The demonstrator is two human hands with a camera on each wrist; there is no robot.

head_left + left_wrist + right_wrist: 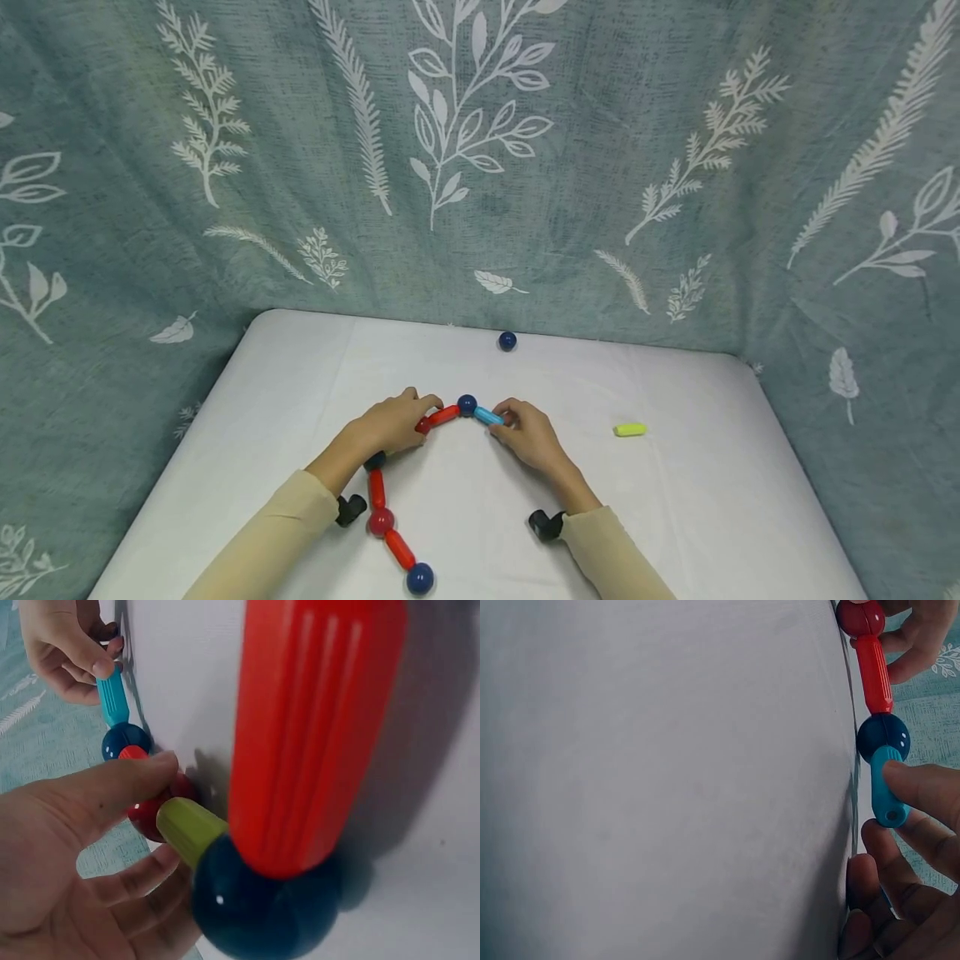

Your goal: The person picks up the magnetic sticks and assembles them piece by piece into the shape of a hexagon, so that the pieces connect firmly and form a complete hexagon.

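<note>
A curved chain of plastic rods and balls lies on the white table. My left hand (392, 421) pinches a dark red ball (139, 817) in it. From that ball a red rod (444, 416) leads to a dark blue ball (467, 406). A light blue rod (887, 791) joins this ball, and my right hand (531, 435) holds it by its free end between thumb and fingers. On the other side, a yellow-green rod (187, 831) links the dark red ball to another dark blue ball (259, 904), partly hidden by my left arm in the head view.
The chain continues toward me with a red rod (377, 489), a red ball (381, 522), another red rod (400, 550) and an end blue ball (420, 579). A loose blue ball (507, 341) lies at the back, a loose yellow-green rod (630, 429) at right. Patterned curtain (600, 167) hangs behind.
</note>
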